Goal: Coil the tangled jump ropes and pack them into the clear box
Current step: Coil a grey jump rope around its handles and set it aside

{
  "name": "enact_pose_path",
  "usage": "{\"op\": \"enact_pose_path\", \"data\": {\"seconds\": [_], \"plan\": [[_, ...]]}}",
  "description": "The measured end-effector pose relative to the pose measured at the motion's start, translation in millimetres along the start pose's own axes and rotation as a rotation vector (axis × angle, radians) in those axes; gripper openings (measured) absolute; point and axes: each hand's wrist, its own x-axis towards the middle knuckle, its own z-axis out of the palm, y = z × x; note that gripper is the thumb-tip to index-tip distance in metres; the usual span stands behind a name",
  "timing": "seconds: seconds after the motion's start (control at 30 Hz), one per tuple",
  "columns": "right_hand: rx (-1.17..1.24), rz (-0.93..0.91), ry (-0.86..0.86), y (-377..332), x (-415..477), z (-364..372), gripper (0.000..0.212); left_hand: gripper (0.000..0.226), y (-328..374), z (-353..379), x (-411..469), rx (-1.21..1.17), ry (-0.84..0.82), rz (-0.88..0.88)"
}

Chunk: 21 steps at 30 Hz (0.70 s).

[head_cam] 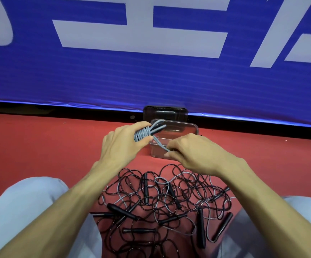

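Mostly wound, grey jump rope (144, 134), tight coils, left hand (121, 144) gripping

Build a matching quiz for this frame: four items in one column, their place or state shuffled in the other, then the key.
Items
1. grey rope coil
2. clear box
3. dark lid
4. rope tangle

Place or state
A. on the red floor, nearest the camera
B. gripped in the left hand
C. at the foot of the blue banner
D. open-topped, between tangle and lid

Pairs: 1-B, 2-D, 3-C, 4-A
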Motion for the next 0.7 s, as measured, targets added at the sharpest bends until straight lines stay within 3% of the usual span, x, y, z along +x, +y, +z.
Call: {"op": "enact_pose_path", "data": {"seconds": [0.13,0.4,0.6,0.7], "plan": [[-0.146,-0.139,0.171,-2.1,-5.5,-5.8,0.026,0.049,1.8,5.1,-1.6,0.107,-0.17,0.141],[-0.098,-0.115,0.405,14.8,-1.2,0.7,0.023,0.05,14.7,-3.1,-11.7,0.227,-0.373,0.423],[0.043,0.021,0.507,24.2,2.9,3.9,0.02,0.053,10.7,-8.2,-12.1,0.056,-0.427,0.456],[0.128,0.056,0.523,28.1,6.3,6.8,0.025,0.049,13.6,-6.6,-14.5,-0.19,-0.452,0.371]]}}
